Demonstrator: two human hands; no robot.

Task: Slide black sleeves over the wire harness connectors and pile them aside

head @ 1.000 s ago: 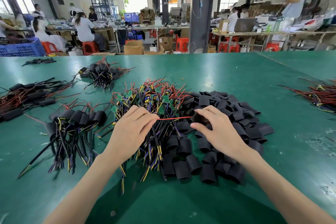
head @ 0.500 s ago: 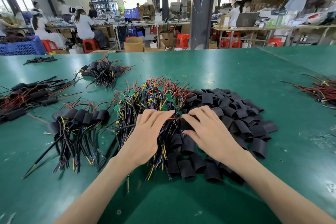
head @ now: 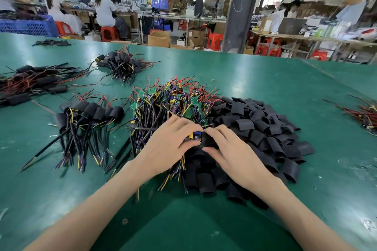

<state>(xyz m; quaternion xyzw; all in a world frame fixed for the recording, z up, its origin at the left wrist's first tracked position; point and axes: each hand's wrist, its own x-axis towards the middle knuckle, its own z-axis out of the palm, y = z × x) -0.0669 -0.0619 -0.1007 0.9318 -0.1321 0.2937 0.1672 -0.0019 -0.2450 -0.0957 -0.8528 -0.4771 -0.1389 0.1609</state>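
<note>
- At the left edge of the green matted table (head: 265,75) lies a spread of red and black wires (head: 30,83) with black sleeves on some of them; farther back a small dark bundle (head: 52,42) sits alone
- Right of these, on the far side, a loose cluster of sleeved black cables (head: 122,65) rests apart from the rest
- Near left is the pile of finished harnesses (head: 89,124): black sleeves in a row at its far end, with black, yellow and purple wire tails pointing toward the person
- In the middle is a heap of bare multicoloured wire harnesses (head: 169,102) with small green circuit boards, touching the sleeve heap on its right
- The left hand (head: 171,144) lies on the near edge of that heap, fingers curled over and thumb underneath, gripping a harness end with blue and yellow parts (head: 192,135)
- Against that end sits one black soft tube sleeve (head: 208,140), between the two hands; how far it is on I cannot tell
- The right hand (head: 234,153) pinches this sleeve between thumb and bent fingers
- Right of the hands spreads the large heap of loose black sleeves (head: 265,128)
- At the right edge lies a bundle of red wires (head: 365,114), well apart
</note>
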